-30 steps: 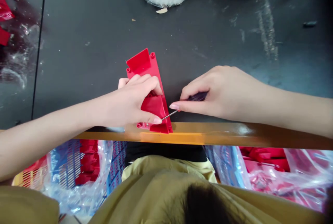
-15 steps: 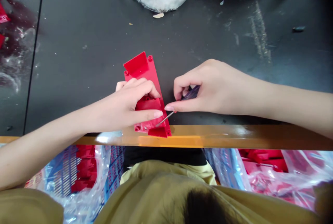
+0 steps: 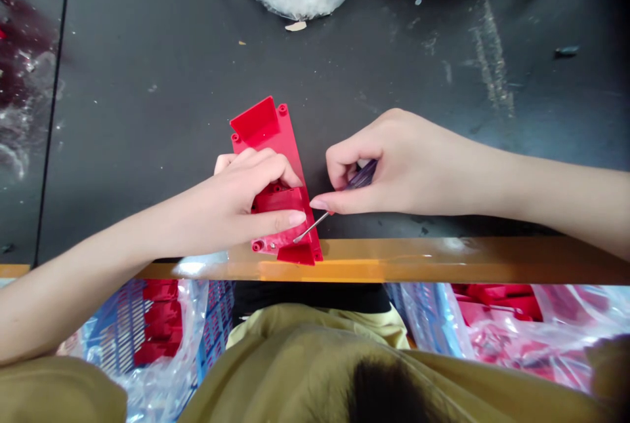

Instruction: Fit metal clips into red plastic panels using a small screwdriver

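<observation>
While my left hand (image 3: 236, 199) pins the red plastic moulding (image 3: 268, 128) on the dark surface (image 3: 147, 115), its fingers (image 3: 275, 165) curled over the raised middle, my right hand (image 3: 398, 170) pinches a purple-handled screwdriver (image 3: 363, 175) narrowly between thumb and fingertips. Its shaft slants low, the tip just below my left thumb, and a firm, steady hold suits this; the moulding's lower end nears the orange edge (image 3: 394, 259).
</observation>
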Demonstrator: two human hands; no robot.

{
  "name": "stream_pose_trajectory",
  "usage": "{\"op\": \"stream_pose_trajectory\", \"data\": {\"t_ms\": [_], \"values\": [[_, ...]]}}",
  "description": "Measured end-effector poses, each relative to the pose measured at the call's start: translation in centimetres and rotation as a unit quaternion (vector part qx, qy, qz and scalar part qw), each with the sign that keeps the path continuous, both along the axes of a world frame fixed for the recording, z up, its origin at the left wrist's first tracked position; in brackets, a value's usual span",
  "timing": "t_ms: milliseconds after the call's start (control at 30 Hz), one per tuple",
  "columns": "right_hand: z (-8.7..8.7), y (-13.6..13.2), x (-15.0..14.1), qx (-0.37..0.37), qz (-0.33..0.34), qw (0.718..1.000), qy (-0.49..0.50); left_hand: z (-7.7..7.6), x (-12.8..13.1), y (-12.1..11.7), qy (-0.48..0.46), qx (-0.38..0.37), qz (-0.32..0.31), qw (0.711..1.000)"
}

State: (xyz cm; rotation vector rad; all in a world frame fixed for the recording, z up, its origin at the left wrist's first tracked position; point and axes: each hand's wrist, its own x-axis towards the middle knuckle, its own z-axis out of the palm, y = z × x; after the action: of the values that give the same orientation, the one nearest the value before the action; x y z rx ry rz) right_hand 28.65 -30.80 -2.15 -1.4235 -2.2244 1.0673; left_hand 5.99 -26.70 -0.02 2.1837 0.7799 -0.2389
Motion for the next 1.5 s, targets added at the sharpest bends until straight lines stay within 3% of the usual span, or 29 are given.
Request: {"op": "stream_pose_trajectory", "data": {"t_ms": [300,833,1000,1167,1500], "values": [[0.0,-0.5,-0.4,0.073,-0.005,0.996,-0.046,-0.4,0.1,-0.4,-0.002,0.038,0.004,0.999],[-0.2,-0.5,-0.6,0.092,-0.003,0.988,-0.121,-1.0,0.0,-0.7,-0.011,0.043,0.004,0.999],[0.5,-0.4,0.0,0.016,0.009,0.999,-0.036,-0.8,0.3,-1.1,-0.003,0.077,0.014,0.997],[0.4,-0.6,0.9,-0.065,0.074,0.995,0.009,-1.0,0.3,-1.0,0.009,0.101,-0.009,0.995],[-1.1,-1.1,1.2,-0.075,0.112,0.991,0.024,-0.7,1.0,-1.9,0.048,0.226,-0.065,0.971]]}}
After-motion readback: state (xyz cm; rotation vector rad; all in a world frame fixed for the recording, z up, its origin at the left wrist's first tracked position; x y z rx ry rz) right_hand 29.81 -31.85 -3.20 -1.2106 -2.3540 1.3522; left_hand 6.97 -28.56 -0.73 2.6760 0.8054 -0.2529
